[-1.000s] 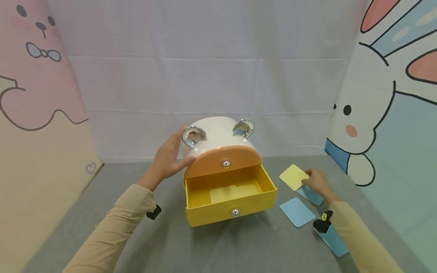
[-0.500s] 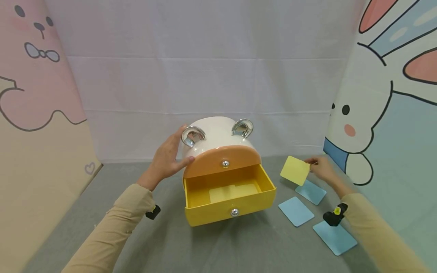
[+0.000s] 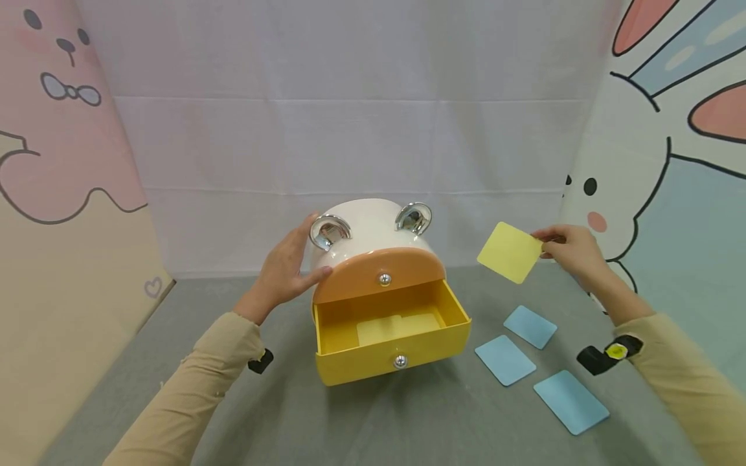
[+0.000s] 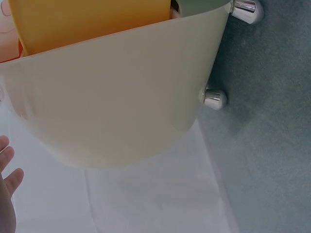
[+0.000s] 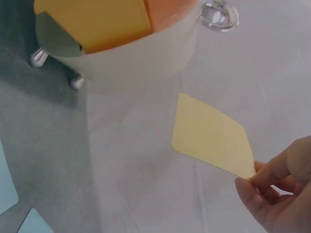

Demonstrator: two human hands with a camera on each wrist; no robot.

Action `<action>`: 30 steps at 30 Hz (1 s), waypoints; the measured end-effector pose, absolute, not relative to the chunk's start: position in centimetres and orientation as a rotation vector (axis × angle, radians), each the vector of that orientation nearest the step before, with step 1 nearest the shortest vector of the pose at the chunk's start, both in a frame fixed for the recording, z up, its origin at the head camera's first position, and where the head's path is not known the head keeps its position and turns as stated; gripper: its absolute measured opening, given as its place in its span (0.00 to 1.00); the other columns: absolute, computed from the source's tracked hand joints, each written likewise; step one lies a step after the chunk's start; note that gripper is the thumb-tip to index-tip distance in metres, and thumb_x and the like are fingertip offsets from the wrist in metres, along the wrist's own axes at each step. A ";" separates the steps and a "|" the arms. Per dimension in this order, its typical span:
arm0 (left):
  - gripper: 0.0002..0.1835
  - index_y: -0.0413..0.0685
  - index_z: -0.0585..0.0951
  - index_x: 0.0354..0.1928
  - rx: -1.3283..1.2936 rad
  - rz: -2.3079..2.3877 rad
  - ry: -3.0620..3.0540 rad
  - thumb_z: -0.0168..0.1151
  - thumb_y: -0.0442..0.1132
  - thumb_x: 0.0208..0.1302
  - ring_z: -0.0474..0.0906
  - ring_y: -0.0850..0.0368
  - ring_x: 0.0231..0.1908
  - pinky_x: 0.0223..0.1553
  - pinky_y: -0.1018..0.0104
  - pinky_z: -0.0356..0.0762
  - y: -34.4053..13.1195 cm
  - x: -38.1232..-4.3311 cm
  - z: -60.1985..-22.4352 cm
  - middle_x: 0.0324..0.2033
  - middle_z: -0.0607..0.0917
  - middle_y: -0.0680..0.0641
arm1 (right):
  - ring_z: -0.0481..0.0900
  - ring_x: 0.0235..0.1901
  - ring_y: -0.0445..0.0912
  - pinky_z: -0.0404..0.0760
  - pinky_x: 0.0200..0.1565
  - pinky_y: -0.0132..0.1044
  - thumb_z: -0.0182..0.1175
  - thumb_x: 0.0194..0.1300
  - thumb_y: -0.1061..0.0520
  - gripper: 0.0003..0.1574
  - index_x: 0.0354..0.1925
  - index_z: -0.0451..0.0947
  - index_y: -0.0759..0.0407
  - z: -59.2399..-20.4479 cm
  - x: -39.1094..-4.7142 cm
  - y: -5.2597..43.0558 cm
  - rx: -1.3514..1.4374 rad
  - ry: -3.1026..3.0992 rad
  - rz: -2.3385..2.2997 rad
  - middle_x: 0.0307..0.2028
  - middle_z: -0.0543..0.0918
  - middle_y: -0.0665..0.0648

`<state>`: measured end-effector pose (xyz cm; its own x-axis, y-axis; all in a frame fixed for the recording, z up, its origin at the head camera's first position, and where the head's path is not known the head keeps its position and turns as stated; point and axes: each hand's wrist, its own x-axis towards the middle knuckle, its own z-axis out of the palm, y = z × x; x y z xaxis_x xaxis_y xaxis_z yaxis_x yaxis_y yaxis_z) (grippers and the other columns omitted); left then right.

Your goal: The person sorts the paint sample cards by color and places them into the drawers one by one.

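My right hand (image 3: 574, 251) pinches a yellow card (image 3: 510, 252) by one corner, raised above the table at the right. The left hand (image 3: 287, 266) rests on the side of a white drawer box (image 3: 367, 220), thumb at the front edge and fingers near its left silver ear (image 3: 330, 232). The box has an orange upper drawer (image 3: 355, 277), which is closed. Its yellow lower drawer (image 3: 355, 367) is pulled out, with pale yellow cards (image 3: 379, 331) lying inside. In the right wrist view the card (image 5: 209, 133) shows between thumb and fingers.
Three light blue cards lie on the grey table (image 3: 262, 414) to the right of the box: a far card (image 3: 530, 327), a middle card (image 3: 506, 360) and a near card (image 3: 571, 401). A white cloth (image 3: 350, 129) hangs behind, with cartoon panels at both sides.
The right hand has lifted the yellow card off the table, up beside the far blue card and higher. The left hand and the box have stayed put.
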<state>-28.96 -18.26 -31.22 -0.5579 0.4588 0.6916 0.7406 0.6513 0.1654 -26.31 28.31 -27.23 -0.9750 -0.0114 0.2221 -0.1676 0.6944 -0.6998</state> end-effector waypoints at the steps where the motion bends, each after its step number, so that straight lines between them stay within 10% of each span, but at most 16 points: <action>1: 0.50 0.44 0.48 0.70 -0.926 -0.595 -2.251 0.38 0.73 0.55 0.64 0.44 0.59 0.56 0.47 0.64 -18.3 -29.0 -31.2 0.64 0.63 0.40 | 0.73 0.31 0.30 0.75 0.32 0.20 0.44 0.65 0.65 0.21 0.52 0.68 0.78 -26.7 -26.1 28.2 0.156 -2.699 1.159 0.48 0.73 0.74; 30: 0.50 0.45 0.47 0.70 -0.924 -0.607 -2.273 0.38 0.73 0.55 0.64 0.42 0.58 0.55 0.45 0.64 -18.2 -28.5 -31.0 0.62 0.64 0.38 | 0.77 0.36 0.49 0.80 0.38 0.37 0.49 0.63 0.70 0.13 0.43 0.78 0.68 -25.4 -22.5 14.7 0.637 -2.739 1.226 0.40 0.79 0.61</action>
